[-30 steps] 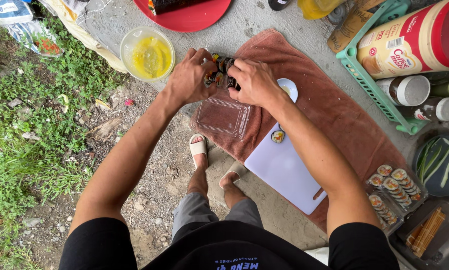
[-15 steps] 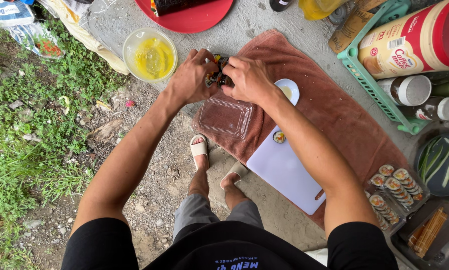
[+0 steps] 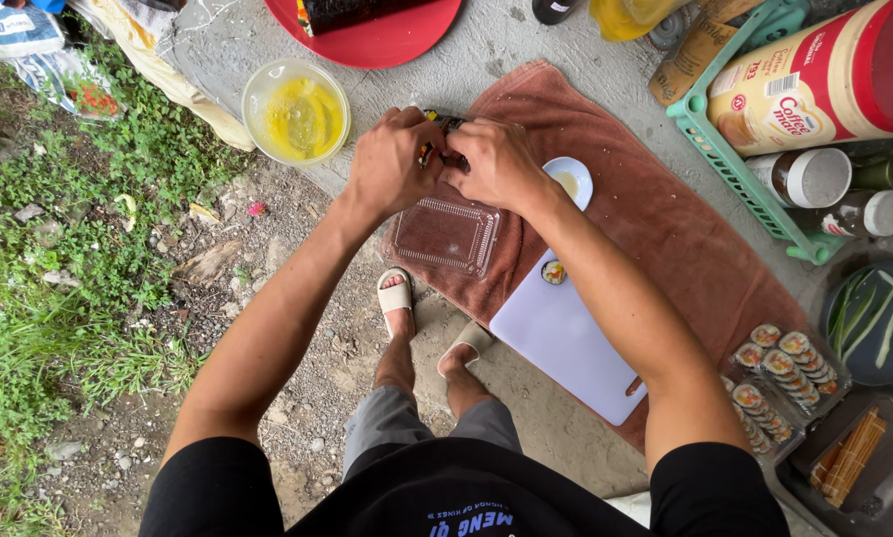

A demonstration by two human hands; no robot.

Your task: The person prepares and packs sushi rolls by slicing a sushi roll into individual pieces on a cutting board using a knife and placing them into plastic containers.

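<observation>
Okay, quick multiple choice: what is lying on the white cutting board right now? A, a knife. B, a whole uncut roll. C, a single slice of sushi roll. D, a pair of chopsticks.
C: one round slice of sushi roll sits alone at the top corner of the white cutting board, while the left hand and right hand are off the board, pinching rolls above the clear plastic tray.

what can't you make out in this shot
Head view:
- Dark food between the left hand and right hand: mostly covered by fingers.
- Red plate: cut off by the top edge.
- Yellow bottle: cut off by the top edge.
- Sticks in the tray: too small to identify.
</observation>
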